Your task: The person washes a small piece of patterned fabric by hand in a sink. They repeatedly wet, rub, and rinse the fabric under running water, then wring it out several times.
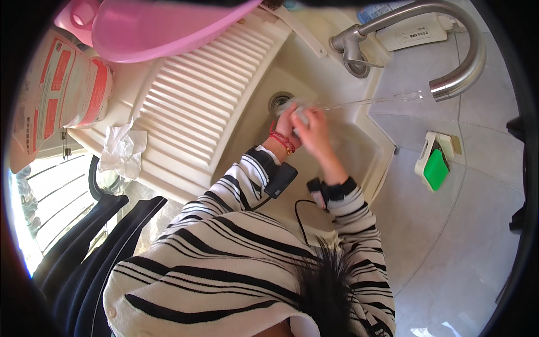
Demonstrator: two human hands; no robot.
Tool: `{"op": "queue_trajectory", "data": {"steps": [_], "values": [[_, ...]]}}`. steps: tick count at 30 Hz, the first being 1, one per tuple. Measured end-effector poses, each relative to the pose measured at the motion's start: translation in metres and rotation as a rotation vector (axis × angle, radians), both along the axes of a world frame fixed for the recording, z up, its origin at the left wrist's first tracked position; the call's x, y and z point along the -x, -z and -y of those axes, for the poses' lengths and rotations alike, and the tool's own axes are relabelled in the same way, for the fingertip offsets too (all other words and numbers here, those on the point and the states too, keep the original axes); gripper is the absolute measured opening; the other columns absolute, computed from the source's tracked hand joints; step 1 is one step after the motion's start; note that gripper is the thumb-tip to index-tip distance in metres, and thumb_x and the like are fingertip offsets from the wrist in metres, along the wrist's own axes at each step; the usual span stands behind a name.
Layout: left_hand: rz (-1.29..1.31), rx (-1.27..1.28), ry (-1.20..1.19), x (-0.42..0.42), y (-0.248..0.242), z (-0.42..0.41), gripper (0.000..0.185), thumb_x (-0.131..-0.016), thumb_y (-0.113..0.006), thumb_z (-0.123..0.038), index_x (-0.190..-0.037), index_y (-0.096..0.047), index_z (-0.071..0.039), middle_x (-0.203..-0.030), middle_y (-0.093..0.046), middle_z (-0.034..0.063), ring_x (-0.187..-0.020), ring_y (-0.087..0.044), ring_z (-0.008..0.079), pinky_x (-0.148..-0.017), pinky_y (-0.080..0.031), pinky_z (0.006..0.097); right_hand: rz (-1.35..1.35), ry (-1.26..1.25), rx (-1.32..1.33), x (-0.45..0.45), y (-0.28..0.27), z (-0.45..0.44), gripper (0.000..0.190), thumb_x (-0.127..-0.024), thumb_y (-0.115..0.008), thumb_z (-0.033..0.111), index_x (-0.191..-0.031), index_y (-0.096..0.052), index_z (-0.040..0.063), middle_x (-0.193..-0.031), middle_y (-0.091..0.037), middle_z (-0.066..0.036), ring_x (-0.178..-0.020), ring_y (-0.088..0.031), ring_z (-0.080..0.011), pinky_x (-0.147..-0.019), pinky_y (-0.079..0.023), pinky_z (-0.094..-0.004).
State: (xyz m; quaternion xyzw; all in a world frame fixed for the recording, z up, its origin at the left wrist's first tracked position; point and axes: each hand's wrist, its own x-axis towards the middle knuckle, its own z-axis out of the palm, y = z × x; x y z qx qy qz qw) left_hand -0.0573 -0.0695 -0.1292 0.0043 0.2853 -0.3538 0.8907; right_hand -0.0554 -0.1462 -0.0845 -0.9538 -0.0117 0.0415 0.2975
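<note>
My left hand, with red bead bracelets at the wrist, holds a small whitish item over the sink basin. From the right, my right hand grips the same item, its fingers curled over it. Motion blur and my fingers hide what the item is; it may be cloth. A thin stream of water runs from the curved metal faucet towards my hands. Just beyond my left fingers lies the metal drain.
A ribbed washboard adjoins the basin on the left, with a pink plastic basin above. Crumpled white paper rests on the sink edge. A white-handled brush lies near the faucet. A green-and-white holder is on the tiles.
</note>
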Motion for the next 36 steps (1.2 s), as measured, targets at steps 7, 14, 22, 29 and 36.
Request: {"op": "queue_trajectory", "data": {"steps": [7, 14, 22, 29, 36], "values": [[0.045, 0.053, 0.016, 0.01, -0.014, 0.002, 0.047, -0.091, -0.031, -0.04, -0.125, -0.033, -0.007, -0.128, -0.037, 0.0112, -0.116, -0.038, 0.0255, -0.101, -0.027, 0.0393, 0.415, 0.206, 0.013, -0.015, -0.014, 0.005, 0.036, -0.081, -0.054, 0.023, -0.105, -0.047, -0.003, -0.102, -0.05, -0.025, -0.094, -0.047, -0.0386, -0.083, -0.036, -0.0426], [-0.036, -0.315, -0.039, 0.001, 0.015, 0.01, 0.035, -0.091, -0.034, -0.037, -0.101, -0.051, -0.008, -0.098, -0.057, 0.0088, -0.09, -0.054, 0.0206, -0.082, -0.043, 0.0344, 0.114, -0.032, -0.001, 0.021, 0.008, 0.005, 0.033, -0.082, -0.054, 0.027, -0.106, -0.048, 0.006, -0.095, -0.05, -0.021, -0.085, -0.051, -0.0387, -0.07, -0.042, -0.0419], [0.218, -0.767, 0.252, 0.002, 0.033, 0.015, 0.044, -0.085, -0.045, -0.043, -0.102, -0.051, -0.003, -0.095, -0.056, 0.0078, -0.08, -0.055, 0.0192, -0.07, -0.046, 0.0372, -0.098, 0.406, -0.355, 0.013, 0.031, 0.017, 0.037, -0.082, -0.048, 0.032, -0.104, -0.053, 0.003, -0.093, -0.056, -0.014, -0.085, -0.054, -0.0303, -0.073, -0.043, -0.0367], [0.047, -0.65, 0.036, -0.016, 0.014, -0.011, 0.055, -0.086, -0.036, -0.05, -0.117, -0.046, -0.006, -0.117, -0.048, 0.0085, -0.109, -0.044, 0.0215, -0.094, -0.031, 0.0425, -0.369, 0.372, -0.597, 0.053, 0.012, 0.083, 0.035, -0.077, -0.057, 0.022, -0.105, -0.052, 0.001, -0.102, -0.055, -0.008, -0.095, -0.049, -0.0181, -0.083, -0.038, -0.0311], [0.167, -0.038, 0.018, -0.005, -0.02, -0.016, 0.061, -0.088, -0.028, -0.052, -0.123, -0.037, -0.003, -0.125, -0.043, 0.011, -0.113, -0.042, 0.0265, -0.097, -0.03, 0.0411, -0.415, -0.05, -0.561, 0.048, -0.023, 0.076, 0.095, -0.059, -0.078, 0.021, -0.135, -0.022, 0.013, -0.136, -0.027, -0.013, -0.125, -0.026, -0.0256, -0.1, -0.025, -0.0328]]}}
